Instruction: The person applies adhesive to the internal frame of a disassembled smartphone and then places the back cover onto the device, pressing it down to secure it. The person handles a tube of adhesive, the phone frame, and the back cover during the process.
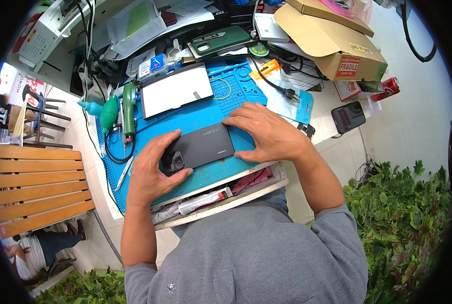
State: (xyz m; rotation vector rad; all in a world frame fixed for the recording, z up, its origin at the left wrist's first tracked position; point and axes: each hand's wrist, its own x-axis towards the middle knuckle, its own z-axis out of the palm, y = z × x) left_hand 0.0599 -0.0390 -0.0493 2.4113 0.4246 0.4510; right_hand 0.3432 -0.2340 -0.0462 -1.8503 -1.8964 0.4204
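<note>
A dark grey phone (205,146) lies back side up on a blue work mat (205,177), its camera bump at the left end. My left hand (149,164) grips that end, thumb on the near edge and fingers on the far edge. Around the opposite end, my right hand (272,133) has its fingertips at the far corner and its thumb at the near one. Just beyond the phone is a white panel with a dark rim (172,93). Left of it stand a green electric screwdriver (129,109) and a green air blower (109,115).
White tweezers (124,174) lie by my left wrist. An open drawer (226,209) at the near edge holds a white-and-red tube (204,200). Cardboard boxes (327,45), a red can (386,88) and a small black device (348,117) sit to the right. A wooden bench (38,187) stands left.
</note>
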